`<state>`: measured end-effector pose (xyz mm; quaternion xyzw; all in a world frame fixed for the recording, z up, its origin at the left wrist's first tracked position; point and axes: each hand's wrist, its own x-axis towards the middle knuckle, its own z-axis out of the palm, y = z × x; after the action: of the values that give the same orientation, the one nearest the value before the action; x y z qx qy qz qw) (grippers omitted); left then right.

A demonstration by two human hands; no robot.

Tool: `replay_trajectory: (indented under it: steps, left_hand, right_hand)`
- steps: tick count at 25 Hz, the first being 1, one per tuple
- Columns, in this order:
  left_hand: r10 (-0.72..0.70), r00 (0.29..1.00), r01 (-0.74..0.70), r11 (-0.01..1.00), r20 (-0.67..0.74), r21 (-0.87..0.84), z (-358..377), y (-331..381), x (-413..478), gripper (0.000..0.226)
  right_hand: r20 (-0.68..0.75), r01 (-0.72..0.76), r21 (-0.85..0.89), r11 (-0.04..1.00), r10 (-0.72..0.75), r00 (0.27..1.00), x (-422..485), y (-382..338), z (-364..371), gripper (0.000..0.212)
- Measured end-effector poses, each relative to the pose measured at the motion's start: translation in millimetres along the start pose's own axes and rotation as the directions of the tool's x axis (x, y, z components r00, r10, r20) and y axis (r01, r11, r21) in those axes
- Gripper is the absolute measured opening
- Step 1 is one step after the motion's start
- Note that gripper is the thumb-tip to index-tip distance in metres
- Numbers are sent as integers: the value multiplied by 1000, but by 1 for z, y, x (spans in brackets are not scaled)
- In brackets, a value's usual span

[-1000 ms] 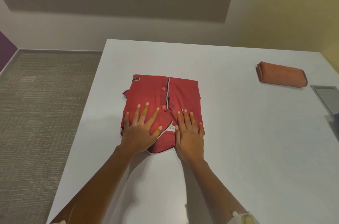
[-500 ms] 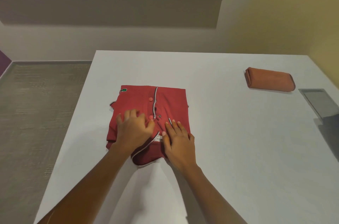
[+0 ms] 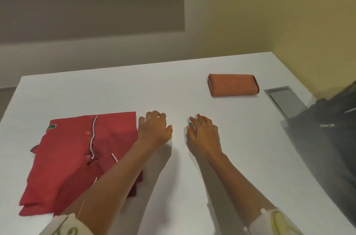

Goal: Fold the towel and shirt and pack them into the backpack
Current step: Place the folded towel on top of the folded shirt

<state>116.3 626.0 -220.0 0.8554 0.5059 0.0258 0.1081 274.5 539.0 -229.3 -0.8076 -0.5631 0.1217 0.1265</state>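
A folded red shirt (image 3: 77, 157) with a green logo and white placket trim lies flat on the white table (image 3: 192, 177) at the left. My left forearm crosses over its right part. My left hand (image 3: 154, 130) hovers just right of the shirt, fingers loosely curled, holding nothing. My right hand (image 3: 204, 132) is a little further right over bare table, fingers spread, empty. A folded orange towel (image 3: 233, 84) rests at the far right of the table. The dark backpack (image 3: 331, 138) sits at the right edge, partly cut off by the frame.
A grey metal flap (image 3: 285, 100) is set into the table between the towel and the backpack. The table's left edge drops to carpeted floor. A wall with a grey panel stands behind the table.
Both hands have lifted off the shirt and moved right, onto the bare table. The view has swung right, bringing the backpack into sight.
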Motion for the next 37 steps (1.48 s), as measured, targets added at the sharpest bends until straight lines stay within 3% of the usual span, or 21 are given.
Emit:
replay_trajectory:
  steps: [3, 7, 12, 14, 17, 21, 24, 31, 37]
  left_hand:
    - [-9, 998, 3, 996, 65, 89, 5, 46, 52, 54]
    - [-129, 984, 153, 962, 119, -225, 8, 102, 122, 58]
    - [-226, 933, 356, 702, 281, -617, 18, 156, 189, 59]
    - [-260, 915, 403, 598, 308, -693, 25, 167, 201, 55]
    - [-288, 895, 444, 522, 340, -728, 29, 174, 208, 43]
    - [-254, 883, 469, 502, 395, -727, 24, 166, 205, 35]
    - [-187, 862, 498, 492, 472, -714, 13, 149, 192, 27]
    - [-132, 832, 503, 589, 538, -632, -10, 101, 140, 20]
    - [-158, 825, 512, 615, 542, -600, -49, 19, 73, 23]
  right_hand:
    - [-54, -67, -53, 996, 65, 996, 38, 58, -22, 43]
    - [-157, -161, -43, 986, 152, 976, 93, 126, -48, 43]
    - [-187, -347, 243, 906, 394, 900, 146, 176, -82, 60]
    - [-116, -414, 345, 842, 476, 872, 160, 188, -86, 64]
    - [-9, -487, 456, 745, 551, 835, 170, 198, -88, 67]
    - [22, -541, 597, 592, 662, 749, 168, 199, -93, 60]
    - [95, -585, 638, 501, 702, 706, 153, 198, -94, 40]
    - [301, -602, 729, 326, 637, 710, 107, 141, -94, 28]
    - [418, -616, 730, 295, 521, 745, 60, 53, -85, 32]
